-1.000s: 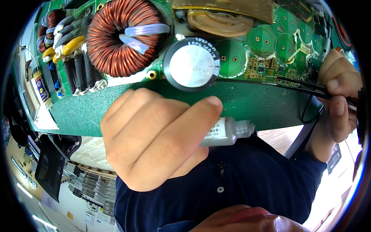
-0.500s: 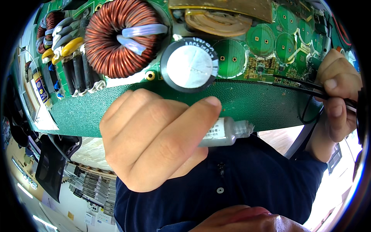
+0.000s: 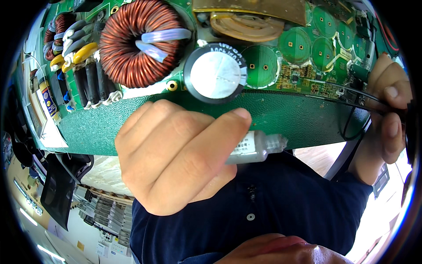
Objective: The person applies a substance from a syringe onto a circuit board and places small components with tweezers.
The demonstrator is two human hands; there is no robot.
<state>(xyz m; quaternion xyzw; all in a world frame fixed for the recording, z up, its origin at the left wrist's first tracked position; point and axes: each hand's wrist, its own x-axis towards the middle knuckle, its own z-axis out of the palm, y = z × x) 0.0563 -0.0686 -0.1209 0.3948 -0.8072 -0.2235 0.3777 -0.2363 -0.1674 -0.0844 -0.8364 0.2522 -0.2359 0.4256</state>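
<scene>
My left hand [image 3: 176,154] is closed around a small clear plastic bottle [image 3: 250,150] with a white label. Its uncapped, ragged-looking neck points right, and the bottle lies nearly level in front of the green mat's near edge. At the right, my right hand [image 3: 391,94] pinches black tweezers [image 3: 365,93] between thumb and fingers. Their two legs are spread apart, reaching left to the lower right edge of a green circuit board [image 3: 281,83]. The upper tip is over a patch of tiny components [image 3: 296,77]; the lower one sits just off the board's edge.
On the board stand a large copper toroid coil [image 3: 118,57], a round capacitor [image 3: 215,75] and a brown-cased transformer [image 3: 250,11]. Beneath lies a green textured mat [image 3: 92,127]. A glue-like tube [image 3: 47,97] is at the left. A black cable [image 3: 349,127] loops near my right hand.
The tweezers' legs have spread wider, the upper tip rising onto the board's components and the lower tip dropping. My right fingers have loosened apart slightly. My left hand and the bottle stay nearly still.
</scene>
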